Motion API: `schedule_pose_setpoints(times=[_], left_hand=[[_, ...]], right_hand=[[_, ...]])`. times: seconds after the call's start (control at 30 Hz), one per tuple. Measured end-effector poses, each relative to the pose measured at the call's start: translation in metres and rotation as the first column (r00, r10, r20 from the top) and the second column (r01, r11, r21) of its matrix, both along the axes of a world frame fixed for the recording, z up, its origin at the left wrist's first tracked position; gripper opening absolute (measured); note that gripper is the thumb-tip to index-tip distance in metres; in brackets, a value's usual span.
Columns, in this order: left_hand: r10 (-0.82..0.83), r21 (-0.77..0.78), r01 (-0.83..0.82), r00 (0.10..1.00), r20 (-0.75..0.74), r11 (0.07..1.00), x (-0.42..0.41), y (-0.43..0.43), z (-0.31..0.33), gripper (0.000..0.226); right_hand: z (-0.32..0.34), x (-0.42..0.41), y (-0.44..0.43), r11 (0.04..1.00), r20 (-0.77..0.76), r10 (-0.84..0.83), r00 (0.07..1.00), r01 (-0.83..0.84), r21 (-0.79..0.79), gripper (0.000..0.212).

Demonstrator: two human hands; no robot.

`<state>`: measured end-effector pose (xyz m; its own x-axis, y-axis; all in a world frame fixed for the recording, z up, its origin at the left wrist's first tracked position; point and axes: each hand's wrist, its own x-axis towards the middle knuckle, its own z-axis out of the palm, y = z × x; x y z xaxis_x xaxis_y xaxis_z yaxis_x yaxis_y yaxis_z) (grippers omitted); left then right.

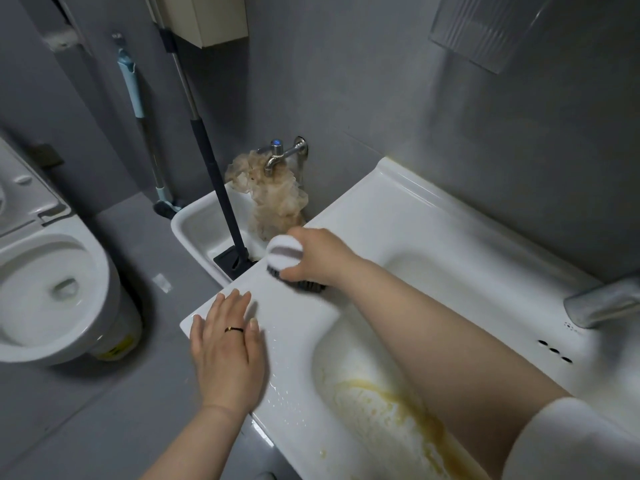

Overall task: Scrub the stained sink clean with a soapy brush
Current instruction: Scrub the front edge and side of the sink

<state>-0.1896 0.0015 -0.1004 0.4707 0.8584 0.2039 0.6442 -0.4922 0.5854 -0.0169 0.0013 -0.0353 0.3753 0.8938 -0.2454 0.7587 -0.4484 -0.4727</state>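
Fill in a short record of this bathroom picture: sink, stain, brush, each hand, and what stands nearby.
Sink: white ceramic sink, water drops on its left ledge
Stain: yellow-brown streak on the basin's near side, away from the brush
Brush: white-handled scrubbing brush with dark bristles, on the left ledge
Right hand: grips the brush
Left hand: flat on the sink's front left corner, wearing a dark ring
Nearby: chrome tap at right; white toilet at left

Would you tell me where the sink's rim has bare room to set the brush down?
The sink's back ledge between the brush and the faucet is bare. The near corner is crowded: left hand flat, right hand gripping the brush.
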Motion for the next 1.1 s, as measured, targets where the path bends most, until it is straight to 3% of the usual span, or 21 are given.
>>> schedule_pose_setpoints(times=[0.07, 0.2, 0.33, 0.4, 0.57, 0.73, 0.9, 1.03, 1.1], left_hand=[[-0.007, -0.003, 0.007, 1.0, 0.01, 1.0, -0.001, 0.0, 0.0, 0.055], [-0.005, -0.016, 0.006, 0.999, 0.046, 1.0, -0.001, 0.001, 0.0, 0.054], [-0.048, -0.019, 0.049, 0.998, 0.052, 0.999, -0.004, 0.002, -0.001, 0.055], [-0.081, -0.031, 0.083, 0.994, 0.078, 0.996, -0.01, 0.004, -0.003, 0.058], [0.032, -0.13, -0.016, 0.992, 0.122, 0.991, -0.033, 0.011, -0.004, 0.065], [-0.054, -0.114, 0.058, 0.998, 0.041, 0.992, -0.052, 0.011, -0.011, 0.052], [-0.121, -0.09, 0.118, 0.992, -0.029, 0.989, -0.061, 0.018, -0.008, 0.045], [-0.156, -0.094, 0.149, 0.985, -0.071, 0.984, -0.066, 0.022, -0.007, 0.047], [-0.151, -0.096, 0.144, 0.986, -0.066, 0.985, -0.066, 0.022, -0.007, 0.047]], right_hand=[[0.002, 0.001, -0.002, 0.999, 0.015, 0.044, 0.999, -0.044, -0.013, 0.055], [0.01, 0.015, -0.011, 0.989, 0.043, -0.148, 0.988, 0.147, 0.034, 0.058], [0.007, -0.016, -0.017, 0.981, 0.025, 0.178, 0.984, -0.176, -0.085, 0.059], [0.006, -0.023, -0.021, 0.962, 0.021, 0.254, 0.967, -0.25, -0.112, 0.058], [0.01, -0.017, -0.018, 1.0, 0.028, 0.008, 1.0, -0.008, -0.013, 0.059], [0.008, -0.049, -0.02, 0.941, -0.025, 0.32, 0.947, -0.32, -0.111, 0.059], [0.01, -0.04, -0.008, 0.996, 0.023, 0.083, 0.996, -0.084, 0.008, 0.054], [0.009, -0.058, -0.014, 0.917, -0.009, 0.374, 0.927, -0.371, -0.143, 0.059], [0.01, -0.056, -0.017, 0.897, -0.028, 0.407, 0.913, -0.405, -0.175, 0.059]])
